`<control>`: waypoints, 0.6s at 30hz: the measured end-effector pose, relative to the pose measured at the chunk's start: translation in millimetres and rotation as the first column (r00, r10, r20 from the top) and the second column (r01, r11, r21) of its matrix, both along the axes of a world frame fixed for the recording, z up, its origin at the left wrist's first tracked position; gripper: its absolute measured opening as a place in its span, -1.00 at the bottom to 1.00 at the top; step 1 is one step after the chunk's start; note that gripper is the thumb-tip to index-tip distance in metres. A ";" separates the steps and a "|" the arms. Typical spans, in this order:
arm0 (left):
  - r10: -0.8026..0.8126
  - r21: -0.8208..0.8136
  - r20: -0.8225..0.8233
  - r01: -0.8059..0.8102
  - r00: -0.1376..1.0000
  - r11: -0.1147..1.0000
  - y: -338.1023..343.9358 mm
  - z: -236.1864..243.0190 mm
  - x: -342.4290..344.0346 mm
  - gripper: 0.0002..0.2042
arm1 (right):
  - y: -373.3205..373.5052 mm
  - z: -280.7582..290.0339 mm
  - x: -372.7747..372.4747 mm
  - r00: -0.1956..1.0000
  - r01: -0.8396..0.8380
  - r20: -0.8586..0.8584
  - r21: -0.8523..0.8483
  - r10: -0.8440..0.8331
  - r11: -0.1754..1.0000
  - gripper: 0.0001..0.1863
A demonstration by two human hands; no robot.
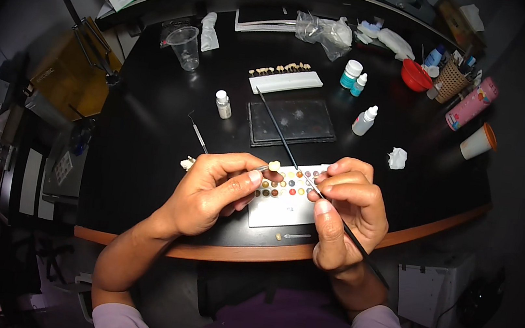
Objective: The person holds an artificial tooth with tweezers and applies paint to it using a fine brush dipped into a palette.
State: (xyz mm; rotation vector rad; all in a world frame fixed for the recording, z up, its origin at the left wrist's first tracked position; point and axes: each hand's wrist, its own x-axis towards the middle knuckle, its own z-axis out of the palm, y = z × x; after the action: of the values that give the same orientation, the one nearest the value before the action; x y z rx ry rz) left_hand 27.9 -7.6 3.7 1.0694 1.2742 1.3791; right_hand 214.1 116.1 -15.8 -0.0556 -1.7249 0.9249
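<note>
Between the thumb and fingers of my left hand [210,190] is a thin metal holder with a small cream tooth crown [274,165] at its tip. My right hand [352,211] pinches a slim dark-handled brush [357,244], its pale metal end slanting toward the crown but apart from it. Below both hands lies a white palette [279,215] with rows of coloured dots, partly covered by my fingers. Another long dark brush-like stick [275,123] rests across the black slab [294,119], reaching toward the palette. The brush's very tip is too small to make out.
Behind the slab stands a white holder [286,81] of tooth-shaped tabs. Small bottles [223,104] [364,120], a clear cup [185,47], a red bowl [416,75] and a paper cup [478,140] stand around. A metal probe [198,135] and crumpled tissue [397,158] lie nearer.
</note>
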 end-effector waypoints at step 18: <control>-0.054 0.245 0.026 0.046 0.998 0.969 -4.3 -10.8 -11.3 -0.68 | -22.4 -7.0 -31.7 0.978 -0.057 -0.199 0.030 0.061 0.998 -0.80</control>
State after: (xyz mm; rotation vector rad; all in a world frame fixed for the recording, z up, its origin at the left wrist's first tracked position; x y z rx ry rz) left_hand 16.6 -11.8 -7.1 1.2312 1.0654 1.5372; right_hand 182.3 93.8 -22.8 0.1021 -1.5581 0.9207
